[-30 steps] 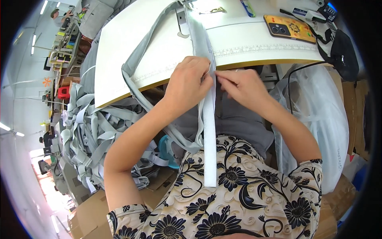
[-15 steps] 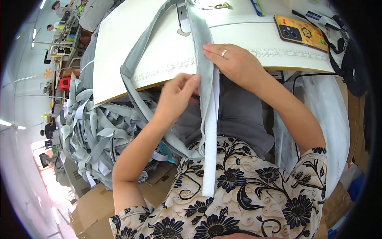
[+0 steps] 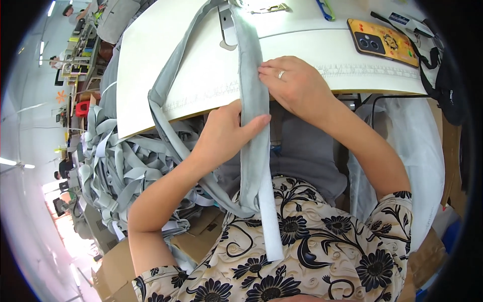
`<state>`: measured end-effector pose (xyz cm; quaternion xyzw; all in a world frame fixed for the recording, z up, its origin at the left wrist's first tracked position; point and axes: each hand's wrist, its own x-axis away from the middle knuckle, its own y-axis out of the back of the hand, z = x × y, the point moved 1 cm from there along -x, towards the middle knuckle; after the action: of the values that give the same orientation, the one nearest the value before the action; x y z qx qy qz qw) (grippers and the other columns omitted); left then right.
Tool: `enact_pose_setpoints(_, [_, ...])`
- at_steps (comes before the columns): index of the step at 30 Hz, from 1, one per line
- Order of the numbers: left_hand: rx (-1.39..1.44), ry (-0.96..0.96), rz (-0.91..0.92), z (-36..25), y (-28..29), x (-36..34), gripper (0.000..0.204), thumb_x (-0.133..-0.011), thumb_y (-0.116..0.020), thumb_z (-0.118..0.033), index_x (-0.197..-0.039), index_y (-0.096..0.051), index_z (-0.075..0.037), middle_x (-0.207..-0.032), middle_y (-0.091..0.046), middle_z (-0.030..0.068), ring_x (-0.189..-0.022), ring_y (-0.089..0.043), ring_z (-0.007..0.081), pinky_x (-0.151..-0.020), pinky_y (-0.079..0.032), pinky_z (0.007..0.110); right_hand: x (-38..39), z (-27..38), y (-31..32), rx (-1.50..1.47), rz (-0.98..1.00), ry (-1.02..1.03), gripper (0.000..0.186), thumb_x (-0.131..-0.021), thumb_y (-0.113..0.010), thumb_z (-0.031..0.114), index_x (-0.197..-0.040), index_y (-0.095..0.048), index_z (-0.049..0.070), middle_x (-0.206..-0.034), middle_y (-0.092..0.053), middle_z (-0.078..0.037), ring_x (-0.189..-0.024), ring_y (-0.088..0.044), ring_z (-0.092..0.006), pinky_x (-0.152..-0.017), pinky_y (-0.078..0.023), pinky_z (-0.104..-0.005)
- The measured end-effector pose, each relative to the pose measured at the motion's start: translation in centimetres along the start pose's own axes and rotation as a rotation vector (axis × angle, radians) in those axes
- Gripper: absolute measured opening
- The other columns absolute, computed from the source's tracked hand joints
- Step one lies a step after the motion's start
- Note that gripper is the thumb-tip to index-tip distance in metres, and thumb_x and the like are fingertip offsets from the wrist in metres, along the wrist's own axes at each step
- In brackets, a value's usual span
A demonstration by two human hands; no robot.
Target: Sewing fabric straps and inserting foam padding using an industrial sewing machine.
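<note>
Head view: a grey fabric strip [image 3: 254, 75] runs down the white worktable [image 3: 146, 65] and past its near edge toward the floral shirt [image 3: 322, 251], white tape [image 3: 270, 216] hanging below. The left hand [image 3: 224, 133] grasps the strip — thumb in front — while the right hand [image 3: 296, 86] rests fingertips on its right edge; whether they pinch cannot be told.

Both arms are bent at the elbows. The left hand [image 3: 224, 131] is held lower, thumb [image 3: 257, 127] extended rightward; the right hand's [image 3: 294, 86] fingers [image 3: 271, 70] are pointed leftward.
</note>
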<state>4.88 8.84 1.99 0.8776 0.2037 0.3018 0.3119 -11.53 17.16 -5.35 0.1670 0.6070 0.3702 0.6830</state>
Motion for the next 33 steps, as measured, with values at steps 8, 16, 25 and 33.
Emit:
enact_pose_setpoints(8, [-0.018, -0.124, -0.284, -1.3, 3.4, -9.2, 0.044, -0.091, -0.064, -0.034, -0.102, -0.061, 0.009, -0.066, -0.061, 0.0058, -0.055, -0.058, 0.0130, -0.048, -0.047, 0.026, -0.3, 0.1, 0.7, 0.002, 0.040, 0.035, 0.021, -0.074, -0.060, 0.010, -0.091, -0.066, 0.000, -0.102, -0.069, -0.009, -0.100, -0.062, -0.0224, -0.092, -0.048, -0.0342])
enact_pose_setpoints(16, [0.241, -0.088, -0.196, -1.2, 2.8, -10.9, 0.055, -0.087, -0.067, -0.027, -0.128, -0.054, 0.007, -0.064, -0.059, 0.0037, -0.053, -0.051, 0.0095, -0.044, -0.037, 0.026, -0.1, 0.0, 0.9, 0.012, -0.042, 0.001, 0.020, -0.076, -0.059, 0.009, -0.092, -0.065, -0.001, -0.106, -0.068, -0.010, -0.102, -0.063, -0.0220, -0.091, -0.048, -0.0346])
enact_pose_setpoints(25, [-0.102, -0.136, -0.250, -1.0, 3.5, -10.8, 0.065, -0.086, -0.069, -0.028, -0.135, -0.047, 0.008, -0.066, -0.061, 0.0048, -0.050, -0.051, 0.0092, -0.041, -0.038, 0.026, -0.7, 0.3, 1.0, -0.017, 0.072, -0.012, 0.018, -0.076, -0.059, 0.009, -0.092, -0.064, 0.000, -0.107, -0.068, -0.010, -0.101, -0.063, -0.0228, -0.089, -0.050, -0.0344])
enact_pose_setpoints(33, [0.182, -0.149, -0.207, -1.2, 2.8, -10.6, 0.045, -0.089, -0.062, -0.028, -0.114, -0.056, 0.008, -0.059, -0.062, 0.0107, -0.045, -0.055, 0.0137, -0.042, -0.042, 0.029, -0.9, 0.0, 0.3, 0.030, -0.078, -0.019, 0.022, -0.076, -0.060, 0.008, -0.096, -0.063, -0.002, -0.107, -0.068, -0.012, -0.101, -0.063, -0.0235, -0.088, -0.050, -0.0336])
